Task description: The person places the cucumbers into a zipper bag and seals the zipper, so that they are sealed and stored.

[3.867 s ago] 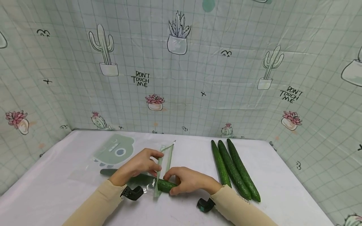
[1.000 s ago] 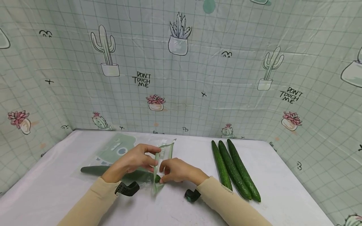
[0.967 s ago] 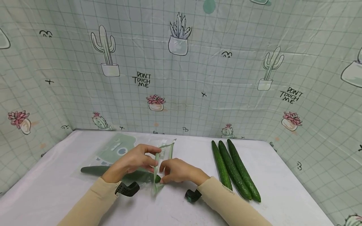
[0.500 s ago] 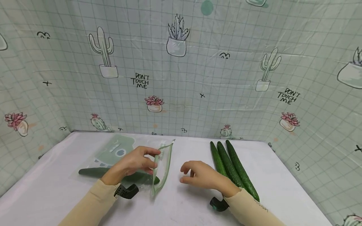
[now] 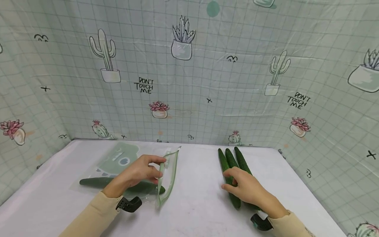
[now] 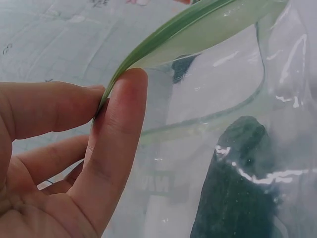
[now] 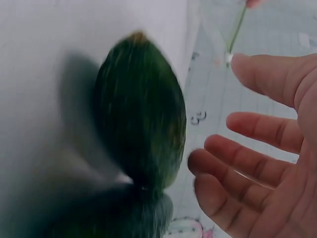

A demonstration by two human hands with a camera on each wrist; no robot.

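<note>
My left hand [image 5: 139,172] pinches the green-edged mouth of a clear zip bag [image 5: 174,171] between thumb and finger. The mouth gapes to the right. Inside the bag lies a cucumber [image 5: 94,181], its near end close to the opening; the left wrist view shows that cucumber [image 6: 233,188] through the plastic. Over on the right, my right hand [image 5: 245,186] hovers above three cucumbers [image 5: 222,161] lying side by side, partly covering them. In the right wrist view its fingers are spread and hold nothing, beside the end of a cucumber [image 7: 141,109].
A white cloth [image 5: 195,204] covers the table. The bag carries a green cartoon print [image 5: 124,154] on its far part. A patterned curtain [image 5: 189,79] rises behind the table and along both sides. Black cameras [image 5: 130,204] are strapped to the wrists.
The cucumber has slid left, fully into the bag. My right hand has let go of it, left the bag mouth and moved right over the other cucumbers. My left hand keeps its pinch.
</note>
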